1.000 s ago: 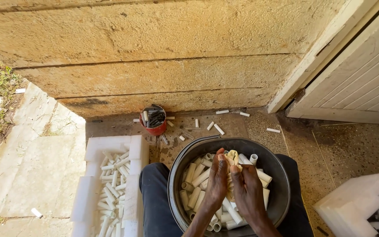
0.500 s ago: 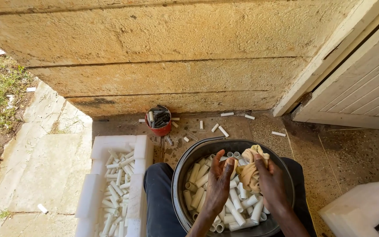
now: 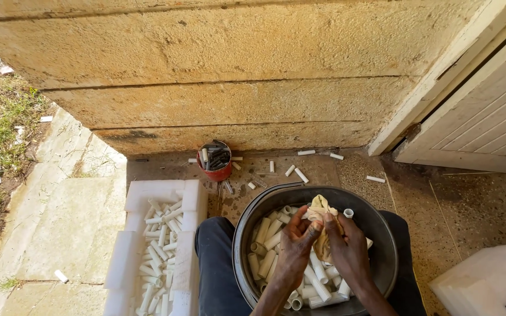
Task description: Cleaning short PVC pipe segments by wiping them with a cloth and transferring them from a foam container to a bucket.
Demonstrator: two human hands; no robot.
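Both hands grip a cloth (image 3: 321, 225) over the basin (image 3: 382, 234)
Left hand (image 3: 296, 248) and right hand (image 3: 346, 248) pinch it; tubes (image 3: 317, 275) beneath; foam tray (image 3: 159, 193) left; red can (image 3: 215, 161) beyond.

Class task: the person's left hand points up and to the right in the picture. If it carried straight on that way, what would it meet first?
The left hand would most likely meet the yellowish cloth first; its fingertips already touch it.

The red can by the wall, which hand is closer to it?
Left. The left hand is in the basin, below and right of the red can; the right hand is farther right.
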